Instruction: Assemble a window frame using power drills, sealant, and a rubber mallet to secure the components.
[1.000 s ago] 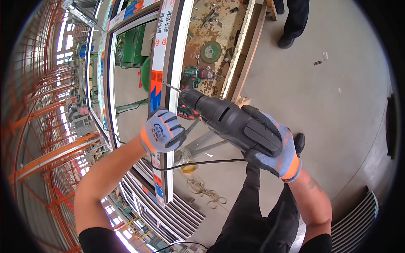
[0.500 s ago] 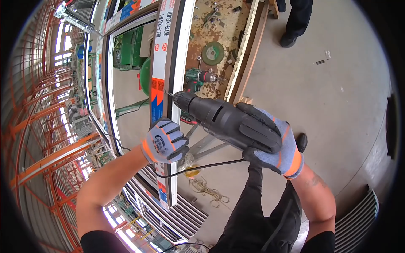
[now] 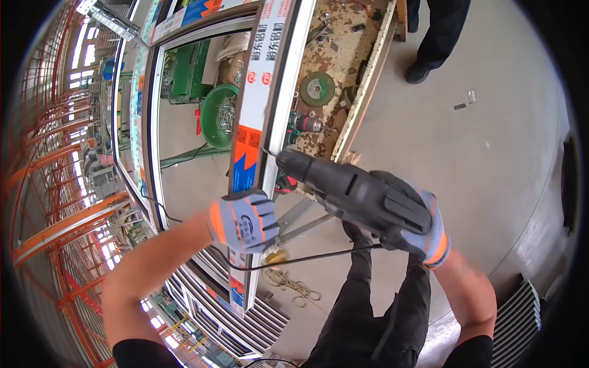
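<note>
A: Gripping what, right of centre?

B: Gripping the drill [image 3: 353,187], with the right hand [image 3: 435,230] wrapped around the rear of the black body. Pressed closed on it. Aimed toward the upper left, with the chuck [image 3: 292,163] near the centre of the view and the thin bit [image 3: 270,153] up against the bar [image 3: 292,75]. Cannot tell whether sunk in or only touching.

A: And left of centre?

B: Curling the left hand [image 3: 245,222] over the bar, with fingertips turned under, out of sight. Cannot tell whether pinching the bar or merely resting on it.

A: Where to look for the bar?

B: From top centre, slanting down to lower centre-left; look for brown with a white edge.

A: Any writing on it?

B: See a label [image 3: 255,107] along it: white, with large dark characters and smaller red lettering near the top, then a pair of round red marks [image 3: 266,78], an orange patch [image 3: 248,148] with small dark squares, and a blue patch [image 3: 243,179]. On the back of the left glove [image 3: 236,214], see a dark arched mark above print too small to make out.

A: And round about?

B: At upper centre, right of the bar, find a second drill [image 3: 305,123], partly hidden, and just above it a green disc [image 3: 317,89], both on a worn bench [image 3: 341,58]. Left of the bar, find a green bowl [image 3: 209,119] of small metal pieces [image 3: 227,116]. Below the left hand, follow a black cord [image 3: 307,262] across the bar.
</note>
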A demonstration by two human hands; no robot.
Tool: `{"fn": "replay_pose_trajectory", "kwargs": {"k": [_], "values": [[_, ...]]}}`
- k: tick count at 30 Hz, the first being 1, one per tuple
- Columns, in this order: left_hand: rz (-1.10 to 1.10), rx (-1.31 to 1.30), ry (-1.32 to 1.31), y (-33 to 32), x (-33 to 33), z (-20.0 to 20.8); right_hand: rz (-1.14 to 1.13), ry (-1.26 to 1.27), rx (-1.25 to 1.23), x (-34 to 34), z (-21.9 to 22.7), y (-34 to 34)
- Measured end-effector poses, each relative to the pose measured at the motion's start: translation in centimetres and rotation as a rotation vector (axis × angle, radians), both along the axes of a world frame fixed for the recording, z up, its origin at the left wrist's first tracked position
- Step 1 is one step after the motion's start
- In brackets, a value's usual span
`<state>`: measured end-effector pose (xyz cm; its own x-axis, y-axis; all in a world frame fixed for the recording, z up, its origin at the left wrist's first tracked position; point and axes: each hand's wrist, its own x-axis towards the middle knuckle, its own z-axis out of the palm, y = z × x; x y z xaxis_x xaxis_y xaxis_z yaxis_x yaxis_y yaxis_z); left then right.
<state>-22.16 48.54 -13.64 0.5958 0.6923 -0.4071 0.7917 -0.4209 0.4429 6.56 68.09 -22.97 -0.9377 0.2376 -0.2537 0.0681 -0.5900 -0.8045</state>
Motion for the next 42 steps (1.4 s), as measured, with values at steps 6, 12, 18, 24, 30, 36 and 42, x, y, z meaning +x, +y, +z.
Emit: {"fn": "replay_pose_trajectory", "kwargs": {"k": [6,12,18,24,30,36,42], "values": [[-0.044,0.045,-0.022,-0.1,-0.3,0.4,0.051,-0.063,0.285,-0.3,1.9,-0.5],[-0.094,0.002,-0.05,-1.0,-0.7,-0.5,0.042,-0.196,0.171,-0.6,2.9,-0.7],[-0.085,-0.023,-0.062,-0.6,-0.8,-0.2,0.036,-0.095,0.185,-0.7,2.5,-0.3],[-0.078,-0.082,-0.065,-0.5,-0.7,-0.3,0.081,-0.168,0.145,-1.1,3.3,0.3],[-0.055,-0.09,-0.054,-0.3,-0.7,-0.2,0.028,-0.119,0.182,-0.8,3.1,-0.1],[-0.052,-0.076,-0.072,-0.7,-0.6,-0.4,0.027,-0.128,0.125,-1.0,3.1,0.3],[-0.081,-0.056,-0.063,0.0,-0.8,-0.3,0.093,-0.071,0.263,-0.9,2.9,0.3]]}}
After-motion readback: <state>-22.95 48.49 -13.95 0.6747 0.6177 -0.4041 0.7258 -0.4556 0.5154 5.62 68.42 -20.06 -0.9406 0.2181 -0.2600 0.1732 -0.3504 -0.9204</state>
